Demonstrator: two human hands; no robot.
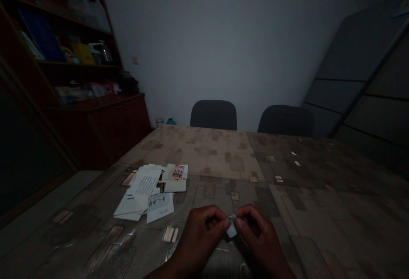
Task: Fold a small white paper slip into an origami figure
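White, small and flat, with a rounded lower edge, the piece is positioned between the two hands, near the front edge of the view. The left hand is clamped on its left side between thumb and index finger; the right hand is clamped on its right side in the same manner. The upper edge of the piece looks uneven where the fingertips meet. Material and markings are too small to identify.

Status: the piece is picked up and secured at both sides; it is not released or set down. Whether it is being opened, folded or only held cannot be determined, so the amount of work left cannot be read.

Beneath the hands is a table covered with a brown and beige patterned cloth. To the left, well apart from the piece, lies an overlapping spread of white printed papers. A card with a red strip and a small picture lies at its far right; a white sheet with large dark characters lies at its near side. Neither hand touches them.

Beyond the table stand two dark grey chairs. A dark red wooden cabinet stands at far left.
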